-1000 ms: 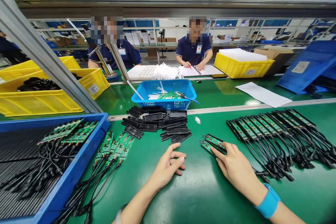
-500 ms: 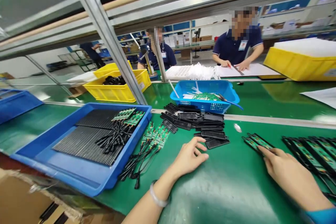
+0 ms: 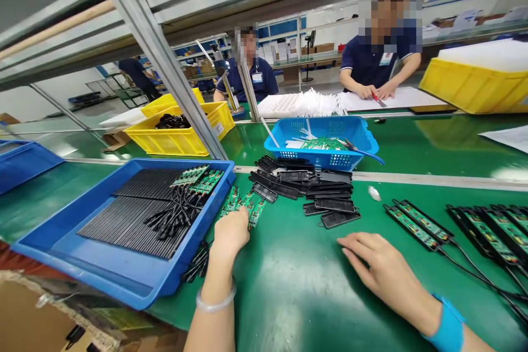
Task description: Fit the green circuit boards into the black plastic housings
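My left hand (image 3: 231, 234) reaches into a loose pile of green circuit boards (image 3: 258, 210) with black cables, beside the blue tray. Its fingers are bent downward among the boards, and whatever they grip is hidden behind the hand. Over the bare green table, my right hand (image 3: 373, 258) is open and holds nothing, its fingers stretched toward the left. Ahead of it lies a heap of black plastic cases (image 3: 332, 190). To its right, two black cases with boards fitted (image 3: 416, 225) lie side by side, their cables trailing toward the lower right.
A blue tray (image 3: 136, 290) at left holds black strips and cabled boards. Behind the heap stands a blue basket (image 3: 317, 162) with ties and cutters. More filled cases (image 3: 495, 234) lie far right. Yellow bins (image 3: 165, 142) and co-workers (image 3: 371, 60) are across the bench. A metal post (image 3: 165, 60) slants at left.
My left hand has moved left from beside the black cases to the circuit boards. My right hand has let go of the filled case and moved left. The view has shifted slightly.
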A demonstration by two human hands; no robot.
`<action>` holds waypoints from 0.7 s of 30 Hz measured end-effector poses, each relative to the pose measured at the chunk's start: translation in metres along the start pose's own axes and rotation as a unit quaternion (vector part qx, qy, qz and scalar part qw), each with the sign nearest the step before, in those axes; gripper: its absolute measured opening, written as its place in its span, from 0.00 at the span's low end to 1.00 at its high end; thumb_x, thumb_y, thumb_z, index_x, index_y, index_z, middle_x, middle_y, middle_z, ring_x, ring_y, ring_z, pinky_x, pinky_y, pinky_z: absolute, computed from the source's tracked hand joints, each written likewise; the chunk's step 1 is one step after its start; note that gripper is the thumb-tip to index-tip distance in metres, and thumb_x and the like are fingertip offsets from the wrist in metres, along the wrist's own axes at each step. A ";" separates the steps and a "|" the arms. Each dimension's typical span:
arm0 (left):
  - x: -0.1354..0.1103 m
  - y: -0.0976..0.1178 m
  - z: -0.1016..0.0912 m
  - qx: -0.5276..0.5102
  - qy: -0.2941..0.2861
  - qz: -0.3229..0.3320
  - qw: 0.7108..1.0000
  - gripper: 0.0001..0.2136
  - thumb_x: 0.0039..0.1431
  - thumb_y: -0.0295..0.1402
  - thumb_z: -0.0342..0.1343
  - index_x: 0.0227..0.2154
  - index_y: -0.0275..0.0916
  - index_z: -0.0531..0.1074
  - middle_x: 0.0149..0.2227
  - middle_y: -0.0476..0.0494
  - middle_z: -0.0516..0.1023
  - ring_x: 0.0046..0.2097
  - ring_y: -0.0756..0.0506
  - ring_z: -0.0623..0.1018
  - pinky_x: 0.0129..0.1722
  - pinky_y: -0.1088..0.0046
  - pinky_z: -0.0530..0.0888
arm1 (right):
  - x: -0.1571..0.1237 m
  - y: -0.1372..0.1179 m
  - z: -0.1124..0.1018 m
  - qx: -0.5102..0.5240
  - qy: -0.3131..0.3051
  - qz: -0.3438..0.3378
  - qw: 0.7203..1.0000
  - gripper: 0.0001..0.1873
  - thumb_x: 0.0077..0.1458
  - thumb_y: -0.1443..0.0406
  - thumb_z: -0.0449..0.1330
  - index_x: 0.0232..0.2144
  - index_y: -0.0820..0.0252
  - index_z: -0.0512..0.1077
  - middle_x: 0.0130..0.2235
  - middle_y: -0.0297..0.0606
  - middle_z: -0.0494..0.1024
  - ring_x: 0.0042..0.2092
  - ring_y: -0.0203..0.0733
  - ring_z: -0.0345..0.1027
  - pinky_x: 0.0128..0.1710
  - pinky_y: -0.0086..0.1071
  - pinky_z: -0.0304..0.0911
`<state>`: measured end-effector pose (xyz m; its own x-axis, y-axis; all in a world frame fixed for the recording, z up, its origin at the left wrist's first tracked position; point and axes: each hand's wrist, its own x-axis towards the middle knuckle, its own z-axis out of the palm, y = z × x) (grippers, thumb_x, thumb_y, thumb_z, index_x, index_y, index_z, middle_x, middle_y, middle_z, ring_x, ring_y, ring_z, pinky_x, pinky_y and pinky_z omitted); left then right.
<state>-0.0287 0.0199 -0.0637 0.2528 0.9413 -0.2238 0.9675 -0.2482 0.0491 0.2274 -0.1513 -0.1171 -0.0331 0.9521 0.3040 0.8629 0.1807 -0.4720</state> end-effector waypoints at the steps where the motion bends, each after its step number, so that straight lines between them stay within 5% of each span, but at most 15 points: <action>1: -0.002 0.002 -0.003 -0.009 0.005 0.016 1.000 0.12 0.48 0.23 0.53 0.37 0.37 0.66 0.33 0.37 0.77 0.40 0.36 0.77 0.38 0.62 0.69 | -0.001 -0.004 0.002 0.067 -0.036 0.021 0.997 0.16 0.62 0.62 0.49 0.43 0.58 0.75 0.40 0.44 0.77 0.40 0.46 0.70 0.40 0.41 0.64; 3: -0.009 0.007 -0.009 -0.101 -0.003 0.096 0.990 0.07 0.53 0.27 0.51 0.36 0.39 0.64 0.30 0.45 0.75 0.35 0.43 0.76 0.34 0.69 0.69 | -0.003 -0.013 0.006 0.242 -0.109 0.086 0.960 0.16 0.61 0.58 0.51 0.45 0.57 0.73 0.40 0.43 0.77 0.41 0.46 0.70 0.42 0.42 0.64; 5: -0.016 0.017 -0.013 -0.260 -0.067 0.220 0.938 0.07 0.55 0.34 0.53 0.35 0.40 0.63 0.28 0.50 0.73 0.31 0.49 0.74 0.31 0.75 0.68 | -0.003 -0.023 0.009 0.456 -0.155 0.159 0.862 0.23 0.58 0.53 0.55 0.52 0.56 0.68 0.44 0.44 0.76 0.45 0.47 0.70 0.46 0.42 0.64; 8: -0.025 0.041 -0.006 -0.393 -0.167 0.343 0.836 0.09 0.54 0.39 0.57 0.34 0.39 0.67 0.28 0.50 0.72 0.30 0.50 0.71 0.30 0.77 0.68 | -0.003 -0.034 0.011 0.693 -0.142 0.220 0.671 0.37 0.52 0.47 0.58 0.59 0.56 0.57 0.50 0.47 0.72 0.50 0.48 0.67 0.50 0.44 0.62; 10: -0.025 0.058 0.006 -0.379 -0.115 0.359 0.845 0.07 0.58 0.36 0.53 0.34 0.39 0.69 0.29 0.49 0.73 0.30 0.50 0.71 0.30 0.76 0.67 | -0.003 -0.036 0.010 0.721 -0.106 0.262 0.632 0.35 0.53 0.49 0.59 0.58 0.57 0.58 0.45 0.45 0.73 0.44 0.44 0.69 0.46 0.41 0.65; 12: -0.019 0.071 0.020 -0.337 0.003 0.344 0.876 0.08 0.61 0.32 0.47 0.35 0.39 0.71 0.32 0.47 0.74 0.32 0.49 0.72 0.31 0.75 0.67 | -0.005 -0.033 0.008 0.648 -0.085 0.299 0.695 0.27 0.55 0.54 0.59 0.54 0.59 0.62 0.37 0.39 0.72 0.34 0.37 0.68 0.35 0.34 0.67; 14: -0.011 0.076 0.031 -0.308 0.095 0.316 0.892 0.10 0.62 0.30 0.44 0.37 0.40 0.71 0.35 0.46 0.74 0.35 0.48 0.73 0.34 0.73 0.68 | -0.006 -0.029 0.007 0.489 -0.074 0.274 0.825 0.21 0.56 0.58 0.58 0.50 0.59 0.66 0.32 0.35 0.69 0.29 0.35 0.63 0.29 0.31 0.64; 16: -0.003 0.073 0.037 -0.308 0.143 0.287 0.896 0.10 0.62 0.29 0.44 0.38 0.40 0.70 0.36 0.45 0.74 0.36 0.48 0.73 0.35 0.73 0.69 | -0.007 -0.027 0.008 0.309 -0.082 0.164 0.933 0.19 0.56 0.62 0.57 0.51 0.56 0.67 0.35 0.36 0.68 0.33 0.38 0.64 0.33 0.33 0.64; 18: 0.002 0.069 0.038 -0.321 0.166 0.264 0.894 0.10 0.61 0.29 0.44 0.39 0.40 0.70 0.38 0.45 0.74 0.36 0.48 0.73 0.34 0.73 0.69 | -0.008 -0.029 0.012 0.160 -0.098 0.043 0.981 0.22 0.56 0.63 0.58 0.53 0.50 0.65 0.42 0.40 0.68 0.41 0.43 0.65 0.40 0.37 0.64; 21: 0.006 0.069 0.037 -0.343 0.156 0.270 0.886 0.10 0.61 0.29 0.45 0.39 0.40 0.71 0.39 0.45 0.74 0.36 0.48 0.74 0.31 0.75 0.70 | -0.010 -0.036 0.016 0.006 -0.128 -0.040 0.991 0.17 0.55 0.65 0.59 0.48 0.52 0.69 0.43 0.41 0.69 0.42 0.46 0.65 0.38 0.37 0.64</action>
<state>0.0387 0.0000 -0.0976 0.5675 0.7715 0.2875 0.4553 -0.5851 0.6712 0.1886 -0.1629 -0.1165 -0.2285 0.9659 0.1216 0.8469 0.2588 -0.4646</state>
